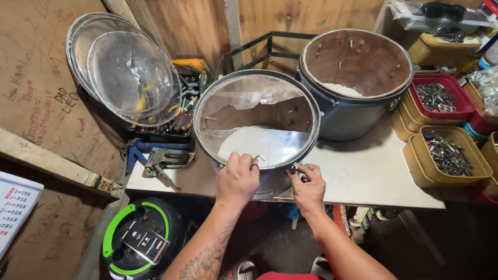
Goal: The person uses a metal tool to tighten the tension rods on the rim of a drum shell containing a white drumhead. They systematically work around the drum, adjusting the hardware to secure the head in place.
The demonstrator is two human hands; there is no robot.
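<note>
The drum [258, 128] sat at the near edge of the white table [366, 174], its clear head tipped up toward the camera, shell axis leaning away. The left hand [236, 179] pinched a small metal key [257, 158] at the hoop; the right hand [307, 185] gripped a tension rod [297, 169]. Overhanging the edge, it could slip off if cranked hard.

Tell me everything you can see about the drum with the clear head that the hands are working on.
The drum stands on the near edge of the white table, tilted so its clear head faces the camera. A dark hoop rings the see-through, glossy, slightly wrinkled head; the brown inner wall and a pale patch show through it. The left hand rests on the lower rim, holding a small metal piece. The right hand pinches a fitting at the hoop's edge. A larger open drum shell stands just behind.
</note>
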